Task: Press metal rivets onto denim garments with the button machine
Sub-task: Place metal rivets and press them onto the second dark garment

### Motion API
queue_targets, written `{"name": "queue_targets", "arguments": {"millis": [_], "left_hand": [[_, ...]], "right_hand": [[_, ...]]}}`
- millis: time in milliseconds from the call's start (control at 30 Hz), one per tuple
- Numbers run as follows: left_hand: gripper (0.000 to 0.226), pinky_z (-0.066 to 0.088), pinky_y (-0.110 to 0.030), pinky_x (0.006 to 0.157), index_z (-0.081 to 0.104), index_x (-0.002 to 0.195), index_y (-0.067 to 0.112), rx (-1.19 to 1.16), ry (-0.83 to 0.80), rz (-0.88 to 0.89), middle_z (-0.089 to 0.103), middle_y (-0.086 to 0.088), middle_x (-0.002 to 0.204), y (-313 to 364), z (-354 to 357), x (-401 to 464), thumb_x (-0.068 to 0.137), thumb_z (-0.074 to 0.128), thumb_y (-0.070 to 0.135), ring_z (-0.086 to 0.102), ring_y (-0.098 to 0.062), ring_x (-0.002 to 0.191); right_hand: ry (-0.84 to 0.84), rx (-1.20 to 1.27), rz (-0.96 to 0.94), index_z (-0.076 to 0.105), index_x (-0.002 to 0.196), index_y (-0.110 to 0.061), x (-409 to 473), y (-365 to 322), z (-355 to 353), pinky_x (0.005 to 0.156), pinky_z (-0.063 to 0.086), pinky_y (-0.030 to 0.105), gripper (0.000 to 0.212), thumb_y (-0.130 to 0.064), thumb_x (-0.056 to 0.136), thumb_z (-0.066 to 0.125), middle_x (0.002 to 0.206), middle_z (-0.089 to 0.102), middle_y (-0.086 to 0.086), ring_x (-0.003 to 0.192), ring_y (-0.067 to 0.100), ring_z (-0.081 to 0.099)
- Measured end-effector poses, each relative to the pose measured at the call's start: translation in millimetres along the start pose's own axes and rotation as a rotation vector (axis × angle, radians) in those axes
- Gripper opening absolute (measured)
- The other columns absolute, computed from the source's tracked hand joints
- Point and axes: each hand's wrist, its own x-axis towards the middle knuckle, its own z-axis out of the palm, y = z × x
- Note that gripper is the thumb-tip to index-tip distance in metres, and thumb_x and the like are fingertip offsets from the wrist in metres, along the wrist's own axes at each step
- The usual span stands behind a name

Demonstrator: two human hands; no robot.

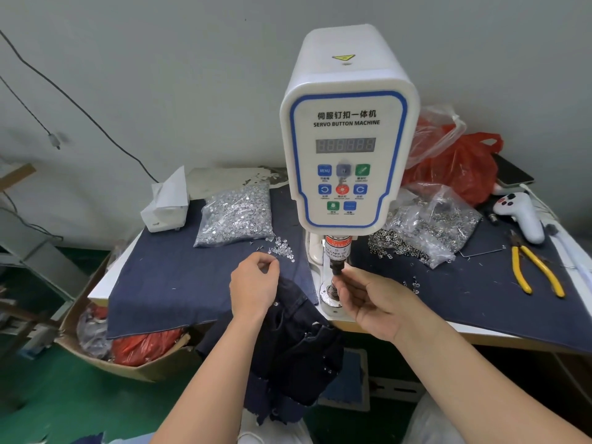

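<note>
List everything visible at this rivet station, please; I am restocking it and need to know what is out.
white servo button machine: one, centre of bench
navy denim cloth bench cover: one, over the benchtop
clear bag of silver rivets: one, left of machine
loose silver rivets: small scatter, beside that bag
clear bag of dark ring parts: one, right of machine
red plastic bag: one, back right
yellow-handled pliers: one, right
white controller: one, far right
white tissue box: one, back left
dark denim garment: one, hanging off front edge
left hand: fingers curled, near loose rivets
right hand: fingers at machine's punch
</note>
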Motion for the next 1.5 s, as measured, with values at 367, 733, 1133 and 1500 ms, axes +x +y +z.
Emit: {"name": "queue_targets", "arguments": {"millis": [367, 733, 1133, 1500], "left_hand": [[0.014, 0.044, -0.005, 0.076, 0.077, 0.087, 0.040, -0.042, -0.297, 0.279, 0.072, 0.036, 0.088, 22, 5, -36, 0.096, 0.075, 0.029, 0.065, 0.014, 0.086], [0.015, 0.046, -0.011, 0.074, 0.070, 0.084, 0.047, 0.002, -0.324, 0.315, 0.071, 0.029, 0.092, 41, 12, -50, 0.095, 0.077, 0.039, 0.060, 0.010, 0.068], [0.007, 0.041, -0.002, 0.061, 0.080, 0.100, 0.038, 0.149, -0.281, 0.351, 0.070, 0.029, 0.083, 48, 8, -52, 0.094, 0.077, 0.041, 0.059, 0.020, 0.075], [0.013, 0.047, -0.011, 0.066, 0.076, 0.090, 0.026, -0.340, -0.359, 0.065, 0.074, 0.016, 0.078, 38, -9, -53, 0.095, 0.077, 0.037, 0.065, 0.003, 0.073]], "right_hand": [[0.118, -0.281, -0.284, 0.075, 0.095, 0.003, 6, -19, -39, 0.051, 0.056, 0.020, 0.031, -0.023, 0.103, 0.062, 0.075, 0.077, 0.013, 0.055, 0.011, 0.070], [0.175, -0.401, -0.358, 0.073, 0.095, 0.004, 8, -15, -59, 0.051, 0.057, 0.022, 0.033, -0.023, 0.105, 0.058, 0.068, 0.074, 0.010, 0.053, 0.013, 0.068], [0.151, -0.422, -0.356, 0.072, 0.098, 0.005, 9, -14, -60, 0.052, 0.057, 0.023, 0.035, -0.025, 0.106, 0.056, 0.067, 0.072, 0.009, 0.054, 0.014, 0.066], [-0.216, -1.286, -0.525, 0.075, 0.102, -0.037, -26, -3, -50, 0.073, 0.046, 0.008, 0.035, -0.065, 0.082, 0.068, 0.095, 0.074, -0.021, 0.083, -0.007, 0.066]]}}
